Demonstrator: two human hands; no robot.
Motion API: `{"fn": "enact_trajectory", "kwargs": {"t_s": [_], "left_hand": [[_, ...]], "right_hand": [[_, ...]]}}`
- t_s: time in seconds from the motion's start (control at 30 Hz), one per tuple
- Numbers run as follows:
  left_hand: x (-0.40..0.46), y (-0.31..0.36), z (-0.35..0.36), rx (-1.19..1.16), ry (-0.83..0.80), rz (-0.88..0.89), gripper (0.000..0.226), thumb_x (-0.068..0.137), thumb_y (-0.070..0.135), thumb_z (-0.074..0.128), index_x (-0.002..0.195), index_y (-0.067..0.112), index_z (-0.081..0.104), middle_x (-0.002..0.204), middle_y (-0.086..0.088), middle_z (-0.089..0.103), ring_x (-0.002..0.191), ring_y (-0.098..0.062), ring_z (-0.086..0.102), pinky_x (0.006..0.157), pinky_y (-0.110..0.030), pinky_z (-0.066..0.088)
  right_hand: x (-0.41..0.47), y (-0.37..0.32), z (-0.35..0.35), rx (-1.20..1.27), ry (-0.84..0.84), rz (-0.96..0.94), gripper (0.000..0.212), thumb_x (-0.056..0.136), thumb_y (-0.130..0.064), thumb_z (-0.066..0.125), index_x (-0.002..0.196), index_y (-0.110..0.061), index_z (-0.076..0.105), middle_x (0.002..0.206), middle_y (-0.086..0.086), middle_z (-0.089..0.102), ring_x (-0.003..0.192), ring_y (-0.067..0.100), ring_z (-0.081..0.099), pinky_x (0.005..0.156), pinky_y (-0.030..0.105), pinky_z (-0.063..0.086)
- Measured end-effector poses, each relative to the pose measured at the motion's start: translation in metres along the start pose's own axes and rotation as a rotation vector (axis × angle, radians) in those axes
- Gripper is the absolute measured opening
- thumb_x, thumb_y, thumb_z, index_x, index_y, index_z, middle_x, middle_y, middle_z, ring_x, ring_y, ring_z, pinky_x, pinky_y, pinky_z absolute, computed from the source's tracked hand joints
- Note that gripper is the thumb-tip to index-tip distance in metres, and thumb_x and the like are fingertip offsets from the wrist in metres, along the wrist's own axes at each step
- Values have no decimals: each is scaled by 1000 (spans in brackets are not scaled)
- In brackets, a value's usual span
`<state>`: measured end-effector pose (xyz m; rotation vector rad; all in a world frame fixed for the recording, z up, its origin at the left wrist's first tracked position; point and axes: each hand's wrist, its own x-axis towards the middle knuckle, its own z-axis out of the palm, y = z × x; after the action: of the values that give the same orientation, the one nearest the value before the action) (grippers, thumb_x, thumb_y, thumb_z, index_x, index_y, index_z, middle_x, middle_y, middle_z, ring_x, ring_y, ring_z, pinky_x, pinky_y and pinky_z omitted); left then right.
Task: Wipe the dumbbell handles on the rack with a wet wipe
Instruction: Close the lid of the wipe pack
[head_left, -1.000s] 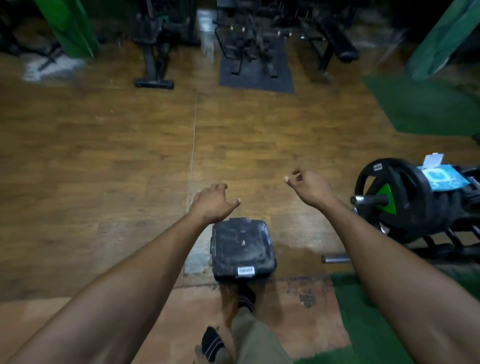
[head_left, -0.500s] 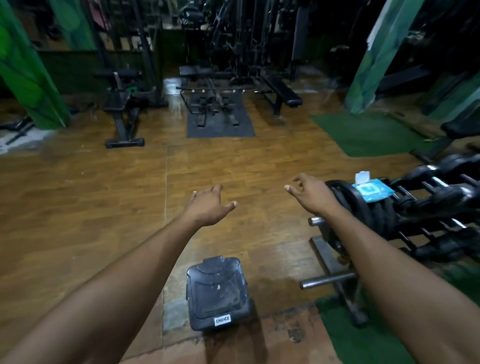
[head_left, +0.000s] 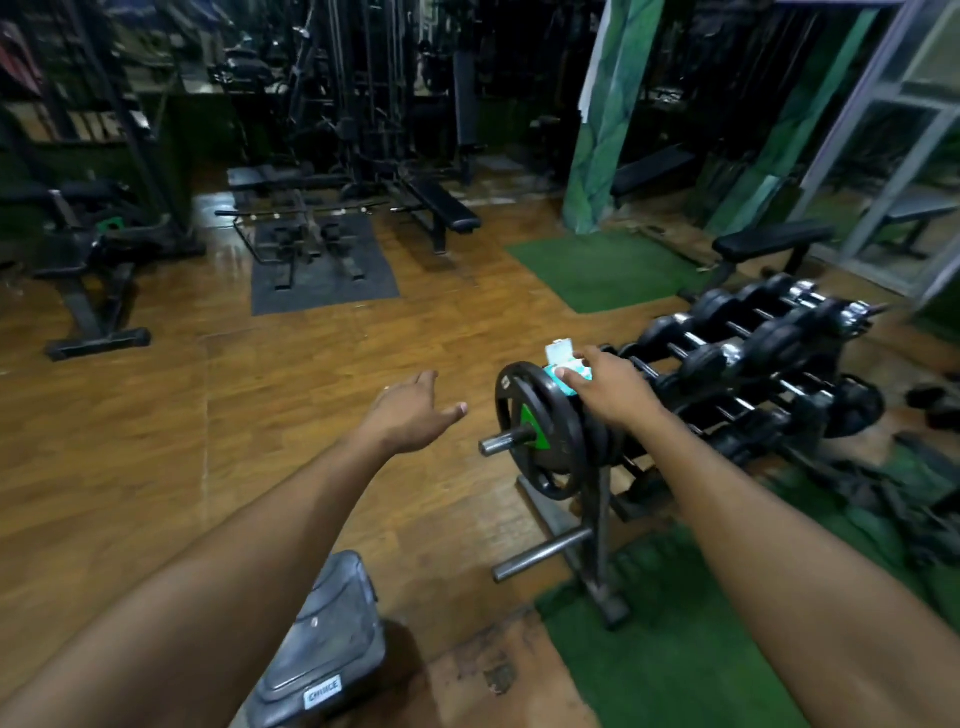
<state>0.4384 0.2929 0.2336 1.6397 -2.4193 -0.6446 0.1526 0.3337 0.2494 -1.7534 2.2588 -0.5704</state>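
Black dumbbells (head_left: 753, 338) with shiny metal handles lie in rows on a low rack at the right. A light blue wet wipe pack (head_left: 561, 352) with its white lid flipped up sits on top of the weight plates (head_left: 540, 431) at the rack's near end. My right hand (head_left: 613, 389) lies over the pack, thumb on its top and fingers reaching across it; most of the pack is hidden under the hand. My left hand (head_left: 410, 415) hovers over the wooden floor to the left of the plates, fingers relaxed, holding nothing.
A black padded seat (head_left: 322, 639) stands just below me. The plate tree has bare pegs (head_left: 545, 553) sticking out toward me. Green mats (head_left: 665, 654) lie under the rack. A flat bench (head_left: 769, 244) stands beyond the dumbbells, more machines at the back.
The view has swung up and to the right toward the rack. My right hand has moved from mid-air onto the wet wipe pack. My left hand stays held out, empty.
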Motion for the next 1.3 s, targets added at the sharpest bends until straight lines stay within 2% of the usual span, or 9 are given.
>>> {"fn": "enact_trajectory", "kwargs": {"t_s": [0.17, 0.33, 0.63, 0.83, 1.0, 1.3], "left_hand": [[39, 50, 25, -25, -26, 47, 85, 98, 66, 50, 160, 13, 26, 165, -11, 32, 148, -31, 35, 117, -46, 34], [83, 75, 45, -35, -54, 77, 87, 97, 67, 51, 161, 14, 25, 165, -10, 31, 149, -31, 33, 119, -47, 32], [207, 81, 79, -139, -89, 115, 71, 98, 56, 59, 152, 14, 40, 155, -9, 46, 137, -27, 46, 106, -37, 39], [299, 71, 85, -147, -158, 124, 84, 97, 63, 56, 159, 13, 29, 163, -10, 37, 144, -29, 40, 116, -42, 36], [353, 66, 99, -197, -245, 107, 88, 96, 63, 57, 161, 15, 24, 166, -8, 31, 147, -28, 37, 116, -38, 34], [414, 69, 137, -195, -324, 57, 85, 96, 59, 59, 159, 12, 28, 159, -11, 42, 137, -28, 49, 109, -36, 42]], "right_hand": [[12, 52, -27, -18, 14, 44, 55, 96, -54, 54, 135, -15, 55, 133, 14, 63, 119, 35, 58, 94, 45, 49], [41, 89, -29, -3, 1, 82, 59, 96, -56, 51, 141, -18, 52, 136, 11, 62, 121, 31, 59, 93, 43, 51], [130, 132, 0, -114, -119, 106, 60, 94, -48, 62, 144, -16, 49, 134, 12, 62, 121, 29, 58, 92, 37, 47], [207, 144, 11, -157, -192, 143, 63, 93, -43, 65, 147, -16, 46, 142, 13, 57, 129, 30, 54, 100, 36, 44], [247, 155, 38, -112, -267, 166, 65, 93, -41, 66, 148, -17, 44, 144, 8, 56, 130, 28, 53, 105, 37, 44], [296, 193, 72, -142, -376, 148, 64, 94, -32, 66, 151, -16, 41, 146, 11, 53, 132, 29, 51, 104, 36, 42]]}}
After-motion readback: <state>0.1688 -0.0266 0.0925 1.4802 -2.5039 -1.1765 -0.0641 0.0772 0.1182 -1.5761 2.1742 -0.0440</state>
